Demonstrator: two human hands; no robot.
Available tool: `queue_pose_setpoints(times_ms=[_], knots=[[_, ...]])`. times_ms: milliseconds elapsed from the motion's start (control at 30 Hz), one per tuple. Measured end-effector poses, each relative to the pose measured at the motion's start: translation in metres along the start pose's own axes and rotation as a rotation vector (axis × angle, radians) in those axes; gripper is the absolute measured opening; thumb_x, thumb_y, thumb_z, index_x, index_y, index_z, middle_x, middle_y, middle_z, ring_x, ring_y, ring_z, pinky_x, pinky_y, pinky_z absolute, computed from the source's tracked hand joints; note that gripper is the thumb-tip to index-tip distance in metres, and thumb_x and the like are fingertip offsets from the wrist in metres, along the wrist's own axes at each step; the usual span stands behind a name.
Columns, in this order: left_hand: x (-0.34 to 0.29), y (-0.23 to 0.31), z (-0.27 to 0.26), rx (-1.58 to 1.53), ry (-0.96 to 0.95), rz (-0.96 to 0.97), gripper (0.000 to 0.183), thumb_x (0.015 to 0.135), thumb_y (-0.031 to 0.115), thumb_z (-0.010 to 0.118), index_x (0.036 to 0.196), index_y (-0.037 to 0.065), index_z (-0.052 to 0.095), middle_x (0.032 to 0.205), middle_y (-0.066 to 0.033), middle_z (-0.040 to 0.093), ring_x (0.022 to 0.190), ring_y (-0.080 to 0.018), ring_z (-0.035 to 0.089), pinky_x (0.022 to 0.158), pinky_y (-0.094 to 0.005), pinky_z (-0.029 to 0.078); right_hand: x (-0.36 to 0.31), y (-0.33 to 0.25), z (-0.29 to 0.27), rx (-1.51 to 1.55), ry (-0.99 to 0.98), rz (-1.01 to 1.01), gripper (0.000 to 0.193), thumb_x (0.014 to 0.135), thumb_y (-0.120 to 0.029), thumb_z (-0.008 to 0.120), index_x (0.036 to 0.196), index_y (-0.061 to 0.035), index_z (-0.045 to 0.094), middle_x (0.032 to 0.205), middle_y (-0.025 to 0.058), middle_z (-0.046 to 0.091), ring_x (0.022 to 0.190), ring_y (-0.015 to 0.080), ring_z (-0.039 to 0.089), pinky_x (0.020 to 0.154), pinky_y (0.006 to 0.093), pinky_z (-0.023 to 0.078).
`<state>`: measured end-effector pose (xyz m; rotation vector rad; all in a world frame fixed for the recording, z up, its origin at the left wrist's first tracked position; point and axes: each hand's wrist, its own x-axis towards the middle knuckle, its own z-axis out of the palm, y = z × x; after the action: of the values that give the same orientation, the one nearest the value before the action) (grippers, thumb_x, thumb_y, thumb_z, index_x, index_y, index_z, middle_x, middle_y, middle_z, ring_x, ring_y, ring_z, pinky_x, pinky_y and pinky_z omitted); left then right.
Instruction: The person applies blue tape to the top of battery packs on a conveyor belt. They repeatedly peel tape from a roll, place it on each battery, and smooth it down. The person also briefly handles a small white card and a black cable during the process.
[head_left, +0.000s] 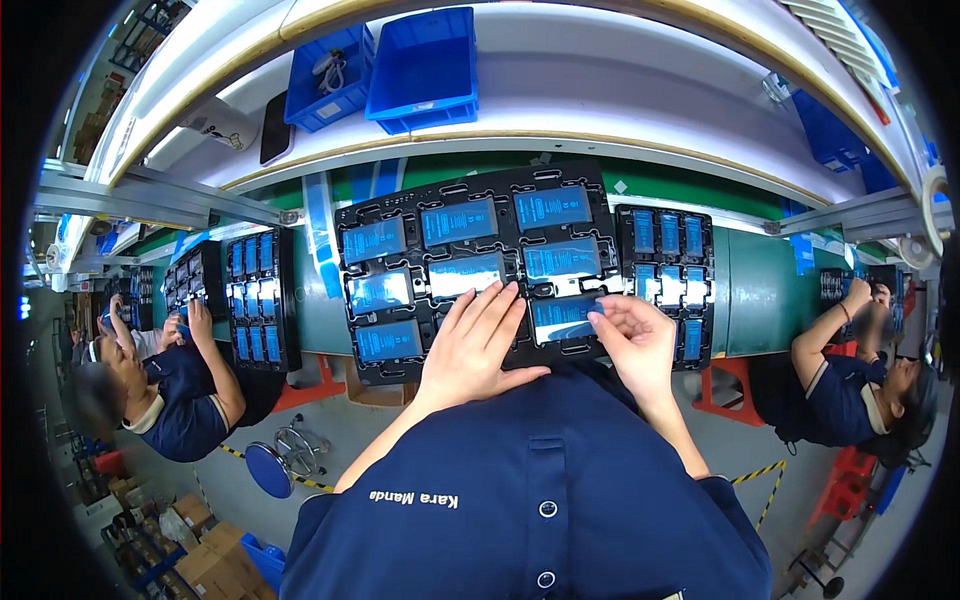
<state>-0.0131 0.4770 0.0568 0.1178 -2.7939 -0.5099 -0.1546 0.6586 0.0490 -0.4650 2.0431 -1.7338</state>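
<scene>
A black compartment tray (pixel 425 192) lies before me on the bench, with flat blue rectangular packs, looking like batteries, in its pockets. My left hand (pixel 478 345) rests flat on the tray's lower middle, fingers stretched out, hiding the pocket beneath. At the lower right pack (pixel 563 318), my right hand (pixel 637 338) has thumb and forefinger pinched together by its right edge. Whatever is between those fingertips is too small to make out. Light glares off the middle-row packs, such as the left one (pixel 381 290).
Similar filled trays stand at right (pixel 712 235) and left (pixel 288 300) on the green bench (pixel 745 290). Blue bins (pixel 421 75) and a dark phone (pixel 276 130) occupy the shelf beyond. Co-workers sit at left (pixel 180 400) and right (pixel 850 385). A blue stool (pixel 269 470) stands behind left.
</scene>
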Motion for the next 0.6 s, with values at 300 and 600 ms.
queue_pose_setpoints(times_ms=[300,600], knots=[[-0.0002,-0.0047,0.0052,-0.034,0.05,0.01,0.076,0.062,0.049,0.086,0.118,0.002,0.064,0.132,-0.0171,0.057,0.123,-0.0349,0.055,0.104,-0.0485,0.043,0.0003,0.0018,0.0039,0.012,0.035,-0.017,0.015,0.081,0.003,0.073,0.095,0.005,0.071,0.081,0.0055,0.067,0.065,0.0054,0.063,0.057,0.019,0.05],[-0.0004,-0.0053,0.0064,-0.069,0.058,0.035,0.062,0.067,0.047,0.084,0.105,0.002,0.065,0.132,-0.0173,0.056,0.124,-0.0344,0.054,0.102,-0.0479,0.045,0.0026,0.0062,0.0016,-0.016,0.023,-0.022,0.017,0.081,0.001,0.074,0.097,0.0047,0.071,0.081,0.0066,0.069,0.064,0.005,0.062,0.059,0.0193,0.05]])
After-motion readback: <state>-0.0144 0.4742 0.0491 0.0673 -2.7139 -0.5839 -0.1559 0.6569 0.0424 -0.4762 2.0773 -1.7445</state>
